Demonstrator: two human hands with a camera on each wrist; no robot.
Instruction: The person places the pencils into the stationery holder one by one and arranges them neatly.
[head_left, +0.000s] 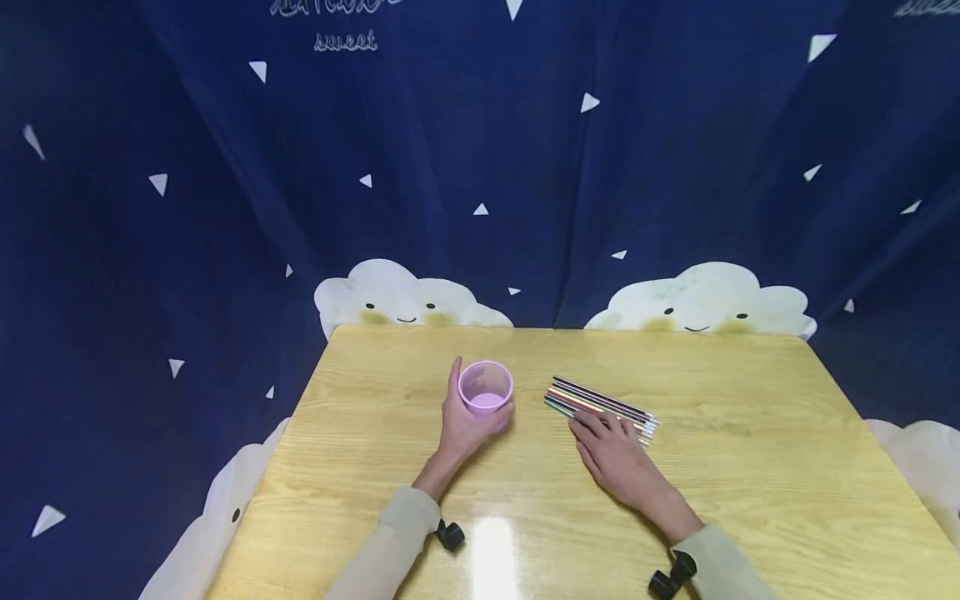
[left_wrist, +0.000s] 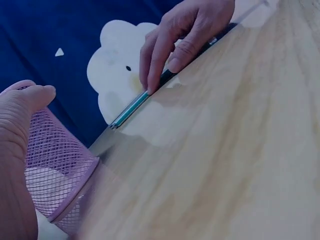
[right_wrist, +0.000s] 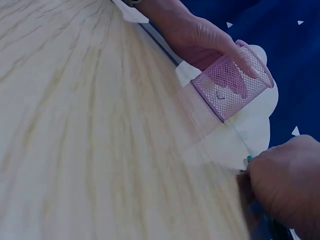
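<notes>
On the dark blue curtain (head_left: 480, 125), the word "sweet" (head_left: 345, 41) reads in pale script; the line of lettering above it is cut off by the head view's top edge, as is more script at the far right corner. White triangles are scattered over the cloth, and rounded white clouds (head_left: 697, 296) with small smiling faces run along the bench's far edge.

The bench (head_left: 750, 483) has a smooth, yellowish wood-grain top with a glossy sheen. Upright on it, left of centre, stands a pink mesh pencil cup (head_left: 491, 377), a cylinder of fine woven-looking wire with a solid rolled rim. The left hand (head_left: 467, 423) grips it, thumb and fingers clamped round its wall.

To the cup's right, apart from it, slim straight pencils (head_left: 600, 402) lie side by side in a slanting row: dark, red, yellow and teal bodies with pale ends on the right. The right hand (head_left: 618, 462) reaches over the near side of the row, fingertips touching the pencils and the thumb apart from the other fingers. Both forearms wear beige sleeves (head_left: 393, 533).
</notes>
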